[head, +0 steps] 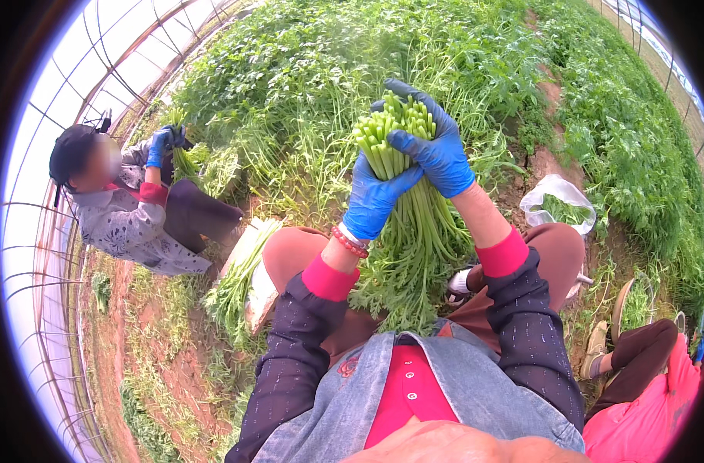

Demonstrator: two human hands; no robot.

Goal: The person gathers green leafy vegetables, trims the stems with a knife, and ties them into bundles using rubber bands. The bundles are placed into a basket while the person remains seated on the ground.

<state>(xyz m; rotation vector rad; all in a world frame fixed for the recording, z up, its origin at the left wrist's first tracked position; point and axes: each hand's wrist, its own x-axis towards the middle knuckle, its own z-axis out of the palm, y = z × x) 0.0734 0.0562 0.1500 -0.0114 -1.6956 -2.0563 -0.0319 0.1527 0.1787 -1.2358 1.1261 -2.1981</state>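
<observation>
Between my hands is a thick bunch of leafy green stalks (430, 214), its cut ends up and its feathery leaves hanging down between my knees. My left hand (375, 197), in a blue glove with a red bead bracelet at the wrist, wraps around the stalks just below the cut ends. Higher up, my right hand (438, 144), also in a blue glove, cups the cut ends, its thumb lying across the front of them and its fingers behind. Part of the bunch is hidden by the gloves.
Left of my knee, more cut stalks (245, 272) lie on a pale board (262, 295). A co-worker (138, 197) holding a bunch sits at the left. By my right knee is a plastic bag (560, 202) with greens. Another person (647, 393) sits lower right. Standing crop (340, 75) fills the far side.
</observation>
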